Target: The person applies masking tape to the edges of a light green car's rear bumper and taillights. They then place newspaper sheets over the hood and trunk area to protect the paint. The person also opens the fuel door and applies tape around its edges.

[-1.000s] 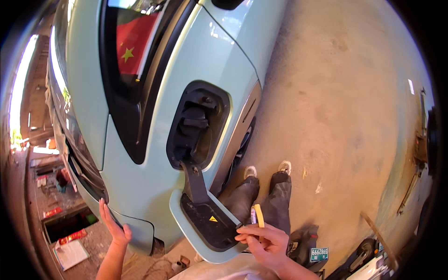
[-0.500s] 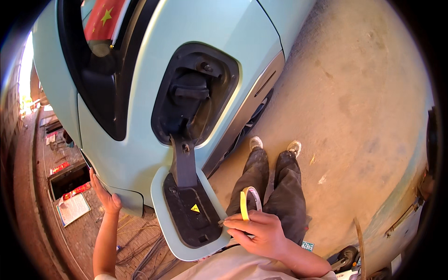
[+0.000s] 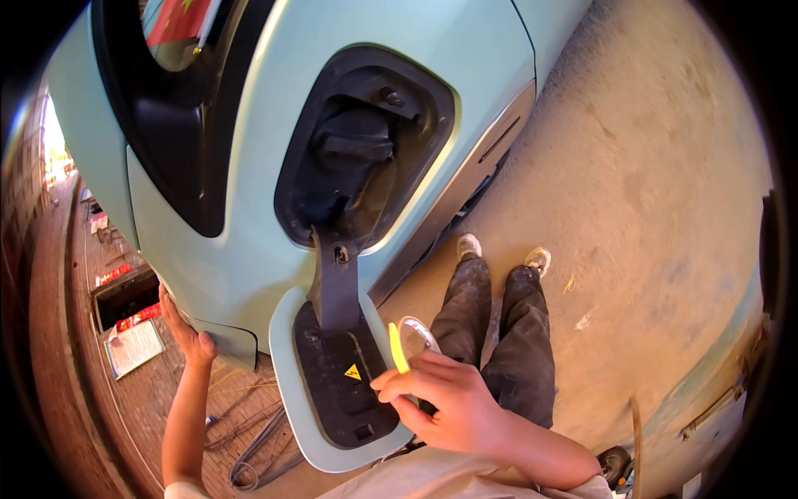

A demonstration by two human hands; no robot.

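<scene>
A charging port flap (image 3: 284, 366) hangs open from the pale green car (image 3: 274, 166), with its black inner face and yellow warning triangle showing. My right hand (image 3: 453, 403) carries a roll of yellow tape (image 3: 399, 349), its pale inner ring turned to the right. The thumb and fingertips are drawn together at the flap's right edge, over the black inner face; whether they touch it, I cannot tell. On the left, my left hand (image 3: 184, 328) lies with fingers stretched along the car's lower body edge. Above the flap, the black charging port recess (image 3: 391, 191) holds a capped socket (image 3: 357, 141).
My legs (image 3: 519, 349) and shoes stand right of the car on the dusty floor (image 3: 648, 208). Loose cables (image 3: 262, 449) lie on bricks at lower left. Beyond my left hand are a floor pit (image 3: 125, 301) and a printed sheet (image 3: 135, 349). A wheel (image 3: 615, 466) shows at lower right.
My right hand and the tape roll have moved left and slightly up, with the fingertips now over the flap's inner face. The view has shifted a little; my left hand stays at the car's edge.
</scene>
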